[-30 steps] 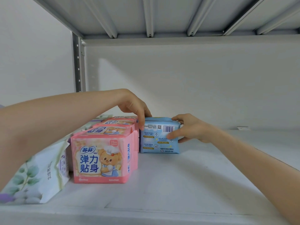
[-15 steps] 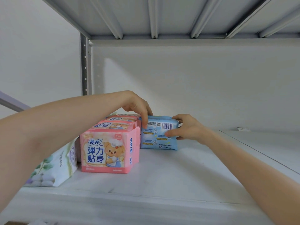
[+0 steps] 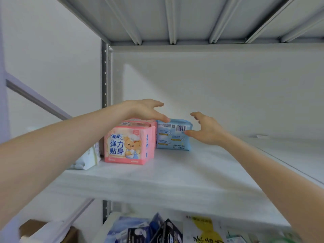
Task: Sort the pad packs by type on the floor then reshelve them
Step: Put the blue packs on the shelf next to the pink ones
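Observation:
A light blue pad pack [image 3: 172, 135] stands at the back of the white shelf [image 3: 175, 176], right beside a row of pink pad packs [image 3: 129, 144] with a bear picture. A white pad pack [image 3: 88, 157] with a leaf print lies left of the pink ones, mostly hidden by my left arm. My left hand [image 3: 147, 110] hovers over the pink packs with fingers spread, its thumb tip at the blue pack's top left corner. My right hand [image 3: 204, 128] is open just right of the blue pack, thumb tip near its barcode.
The shelf board stretches bare to the right, with a small white tag [image 3: 262, 136] at the back. The metal upright [image 3: 104, 74] rises at the left rear. Several packages [image 3: 157, 228] fill the shelf below. A cardboard box [image 3: 47, 230] sits at lower left.
Both hands have let go of the blue pack and opened, drawing slightly back. The camera has pulled back and tilted down, showing the lower shelf.

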A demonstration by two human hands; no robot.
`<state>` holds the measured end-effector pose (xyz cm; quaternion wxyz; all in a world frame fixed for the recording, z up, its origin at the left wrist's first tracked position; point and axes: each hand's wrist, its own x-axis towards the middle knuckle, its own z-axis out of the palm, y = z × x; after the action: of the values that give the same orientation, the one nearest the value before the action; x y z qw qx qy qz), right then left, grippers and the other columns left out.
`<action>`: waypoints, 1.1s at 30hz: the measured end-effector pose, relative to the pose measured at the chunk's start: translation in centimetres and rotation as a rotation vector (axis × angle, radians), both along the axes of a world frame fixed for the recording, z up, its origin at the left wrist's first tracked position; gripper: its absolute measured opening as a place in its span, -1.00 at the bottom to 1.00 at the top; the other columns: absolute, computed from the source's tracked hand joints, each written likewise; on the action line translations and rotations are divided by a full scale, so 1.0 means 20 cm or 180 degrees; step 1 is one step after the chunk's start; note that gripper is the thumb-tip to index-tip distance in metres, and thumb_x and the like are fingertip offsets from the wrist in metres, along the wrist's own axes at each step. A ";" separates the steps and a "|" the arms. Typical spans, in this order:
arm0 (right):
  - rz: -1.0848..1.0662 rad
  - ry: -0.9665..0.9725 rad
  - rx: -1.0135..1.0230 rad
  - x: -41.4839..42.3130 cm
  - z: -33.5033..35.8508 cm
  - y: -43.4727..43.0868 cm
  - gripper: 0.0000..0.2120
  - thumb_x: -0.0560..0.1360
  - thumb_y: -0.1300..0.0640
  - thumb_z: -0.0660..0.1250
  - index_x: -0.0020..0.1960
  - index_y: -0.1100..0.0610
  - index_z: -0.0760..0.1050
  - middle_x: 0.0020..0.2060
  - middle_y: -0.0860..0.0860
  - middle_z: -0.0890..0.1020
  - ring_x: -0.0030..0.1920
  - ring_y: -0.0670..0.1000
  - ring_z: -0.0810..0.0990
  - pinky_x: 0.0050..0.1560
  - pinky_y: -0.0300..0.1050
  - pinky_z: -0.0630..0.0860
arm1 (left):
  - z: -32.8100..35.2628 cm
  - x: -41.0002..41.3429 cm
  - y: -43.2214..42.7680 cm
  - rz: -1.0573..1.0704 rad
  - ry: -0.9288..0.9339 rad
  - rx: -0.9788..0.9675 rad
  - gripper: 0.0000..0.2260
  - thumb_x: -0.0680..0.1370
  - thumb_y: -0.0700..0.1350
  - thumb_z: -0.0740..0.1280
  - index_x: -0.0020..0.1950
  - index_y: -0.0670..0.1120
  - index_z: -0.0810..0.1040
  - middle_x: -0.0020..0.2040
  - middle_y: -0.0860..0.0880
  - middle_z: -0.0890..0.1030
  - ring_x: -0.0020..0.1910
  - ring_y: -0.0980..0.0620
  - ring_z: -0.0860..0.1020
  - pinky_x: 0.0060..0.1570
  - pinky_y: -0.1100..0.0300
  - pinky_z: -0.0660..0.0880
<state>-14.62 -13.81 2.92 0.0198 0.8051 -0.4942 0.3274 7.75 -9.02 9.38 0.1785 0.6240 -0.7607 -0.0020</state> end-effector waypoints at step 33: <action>-0.0991 0.0895 -0.0412 -0.58 -1.34 1.83 -0.41 0.59 -0.15 0.04 0.53 0.11 0.19 0.52 0.10 0.22 0.55 0.10 0.10 0.48 0.22 -0.16 | -1.66 -0.55 1.70 0.0344 -0.0792 -0.1212 -0.41 0.60 0.21 0.07 0.58 0.01 0.09 0.59 -0.09 0.07 0.58 -0.09 -0.04 0.49 -0.11 -0.22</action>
<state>-26.14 22.85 -23.78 0.1905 0.7538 -0.5828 0.2360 -3.21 24.95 -23.79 0.1977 0.6143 -0.7291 0.2281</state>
